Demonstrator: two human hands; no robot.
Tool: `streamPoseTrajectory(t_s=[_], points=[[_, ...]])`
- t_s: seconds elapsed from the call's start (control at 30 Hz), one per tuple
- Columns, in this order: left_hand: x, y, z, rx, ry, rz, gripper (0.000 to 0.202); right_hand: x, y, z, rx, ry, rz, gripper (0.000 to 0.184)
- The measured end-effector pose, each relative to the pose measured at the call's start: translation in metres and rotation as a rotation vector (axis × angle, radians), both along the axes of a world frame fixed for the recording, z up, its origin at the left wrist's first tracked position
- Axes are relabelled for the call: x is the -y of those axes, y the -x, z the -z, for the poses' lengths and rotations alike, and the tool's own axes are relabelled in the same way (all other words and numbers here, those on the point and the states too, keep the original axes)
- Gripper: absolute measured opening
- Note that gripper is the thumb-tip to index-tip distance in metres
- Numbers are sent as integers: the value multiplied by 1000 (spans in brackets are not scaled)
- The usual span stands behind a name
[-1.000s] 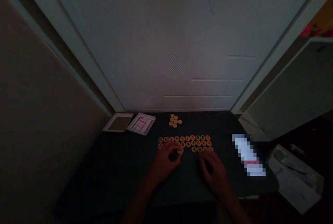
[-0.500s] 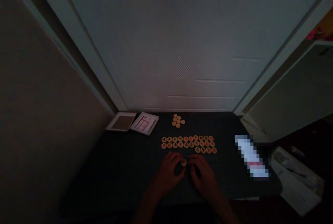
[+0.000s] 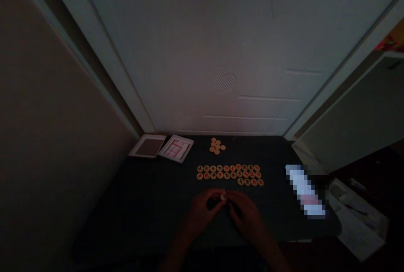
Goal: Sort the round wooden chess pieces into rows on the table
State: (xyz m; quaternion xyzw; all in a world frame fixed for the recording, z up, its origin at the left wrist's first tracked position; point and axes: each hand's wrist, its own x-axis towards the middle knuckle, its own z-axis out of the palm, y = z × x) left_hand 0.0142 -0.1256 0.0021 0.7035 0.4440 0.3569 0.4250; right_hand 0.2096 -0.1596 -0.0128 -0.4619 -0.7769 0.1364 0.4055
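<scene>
Dark, almost black, the table [image 3: 142, 204] carries everything close to the hands. Over its near half, roughly midway between the left and right edges, is a small pale disc [image 3: 224, 196]. The left hand [image 3: 205, 211] pinches it between thumb and fingers, the hand curled and a gap showing inside the curl. The right hand [image 3: 244, 211] comes in from the other side with bent fingers, their tips at the disc; whether they also grip it cannot be told in this dim light.

Just beyond the hands, towards the far edge, lie three rows [image 3: 220, 175] of round pieces marked in red or black. Two rows run ten long; the nearest has four, lined up under the right end of the others. Farther back, near the middle of the far edge, sits a loose cluster [image 3: 217, 147] of pieces with plain tops.

Close to the far left corner are a white frame [image 3: 135, 151] with a brown middle and, beside it, a white case [image 3: 176, 149] showing red lines. By the right edge lies a bright, pixelated item [image 3: 304, 192], too blurred to identify. A white panel [image 3: 176, 53] with a striped heart [image 3: 224, 80] rises behind the far edge.
</scene>
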Motion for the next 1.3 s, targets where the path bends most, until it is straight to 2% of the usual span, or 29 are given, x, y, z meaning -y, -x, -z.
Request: streamPoseTrajectory(t_s=[0.13, 0.27, 0.43, 0.73, 0.93, 1.13, 1.3], points=[[2, 0, -3, 30, 83, 6, 22, 1, 0, 5, 30, -9, 20, 34], [3, -1, -8, 21, 80, 41, 18, 1, 0, 6, 40, -6, 18, 26], [2, -1, -11, -42, 68, 11, 16, 2, 1, 4, 13, -23, 51, 19], [-1, -7, -15, 118, 184, 15, 15, 3, 0, -2, -26, 28, -8, 25], [1, -7, -14, 121, 150, 7, 16, 3, 1, -3, -49, 38, 18, 23], [3, -8, -20, 134, 169, 40, 14, 3, 0, 0, -35, 56, 17, 23], [1, -10, -19, 69, 191, -18, 16, 4, -1, 5, -28, 61, -21, 25]])
